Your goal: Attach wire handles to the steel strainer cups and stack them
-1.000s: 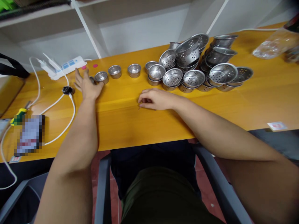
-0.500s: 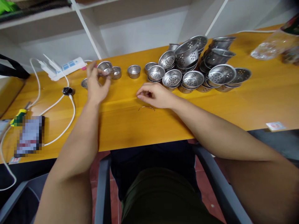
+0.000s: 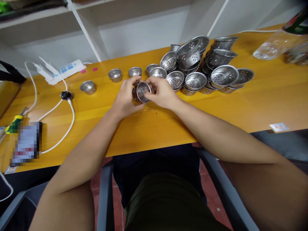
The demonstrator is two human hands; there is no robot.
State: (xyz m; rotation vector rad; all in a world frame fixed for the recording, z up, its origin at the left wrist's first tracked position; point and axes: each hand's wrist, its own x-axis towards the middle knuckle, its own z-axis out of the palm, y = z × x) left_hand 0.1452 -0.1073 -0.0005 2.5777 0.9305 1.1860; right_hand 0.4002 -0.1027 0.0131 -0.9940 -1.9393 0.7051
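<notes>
The bench point(image 3: 240, 106) runs orange-topped from left to right across your view, with white shelving point(image 3: 144, 19) standing along its far edge. At the far right of centre sits a heap of perforated metal strainer cups point(image 3: 204, 69), stacked and nested against one another, some tilted. Your left hand point(image 3: 125, 98) and your right hand point(image 3: 162, 93) meet above the middle of the bench, and between them you hold one small strainer cup point(image 3: 141, 92), tipped on its side with its open mouth facing you. The grip of each hand is clamped on that cup, the left from the left side and the right from the right side and above. Just near of the cup, a thin wire bail point(image 3: 148, 111) lies flat on the bench, apart from both hands. Three single cups stand apart to the left and beyond: one lone cup point(image 3: 88, 87) at the left, and two further cups point(image 3: 115, 74) side by side beyond your hands. At the far left lie a white power strip point(image 3: 61, 69) and its white cable point(image 3: 69, 118). A clear plastic bag point(image 3: 271, 48) rests at the far right.
</notes>
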